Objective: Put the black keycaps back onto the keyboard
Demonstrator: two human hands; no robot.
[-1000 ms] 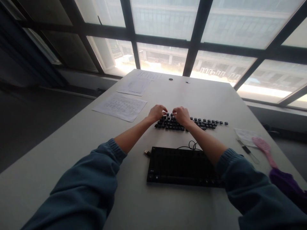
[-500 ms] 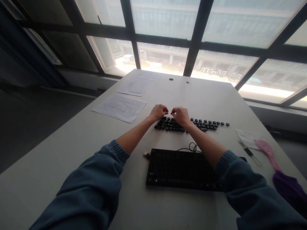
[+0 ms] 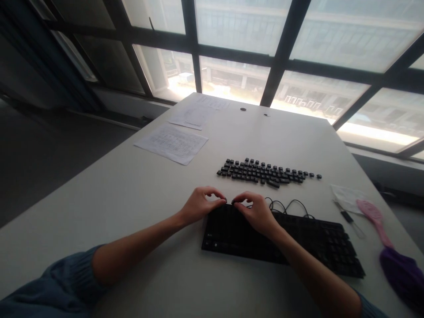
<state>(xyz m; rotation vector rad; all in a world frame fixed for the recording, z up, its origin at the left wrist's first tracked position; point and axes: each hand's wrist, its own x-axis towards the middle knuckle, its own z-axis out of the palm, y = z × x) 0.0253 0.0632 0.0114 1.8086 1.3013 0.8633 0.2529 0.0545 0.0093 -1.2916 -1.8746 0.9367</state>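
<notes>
A black keyboard (image 3: 318, 238) lies near the table's front, many of its left and middle keys off and the right-hand keys in place. My left hand (image 3: 200, 204) is over its upper left corner, thumb and forefinger pinched on a small dark keycap. Close beside it, my right hand (image 3: 256, 210) pinches another small dark keycap above the keyboard's back edge. Beyond both hands, loose black keycaps (image 3: 261, 172) lie in rows on the white table (image 3: 149, 194).
Printed papers (image 3: 172, 143) lie at the back left. A black cable (image 3: 298, 202) curls behind the keyboard. To the right are a white cloth (image 3: 347, 197), a wire tool with a black grip (image 3: 347, 216), and a pink brush (image 3: 371, 212) with a purple part.
Both hands have come back from the loose keycaps to the keyboard's upper left edge, small keycaps in their fingertips. The view has shifted slightly.
</notes>
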